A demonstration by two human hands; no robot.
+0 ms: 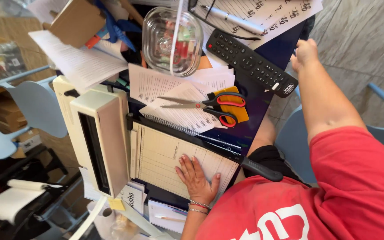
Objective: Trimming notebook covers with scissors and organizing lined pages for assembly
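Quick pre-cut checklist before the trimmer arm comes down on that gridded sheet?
1. Left hand flat on the gridded sheet: ok.
2. Left fingers clear of the black-handled blade arm: cannot tell.
3. Right hand on the handle: not ok; it is near the remote control.
4. Scissors off the sheet: ok.
5. Sheet square to the trimmer's edge: cannot tell.

Left hand (196, 177) lies flat, palm down, fingers spread and pointing away from the body, beaded bracelets at the wrist; right arm extended forward, bare to the red sleeve; right hand (304, 53) loosely curled, knuckles up.
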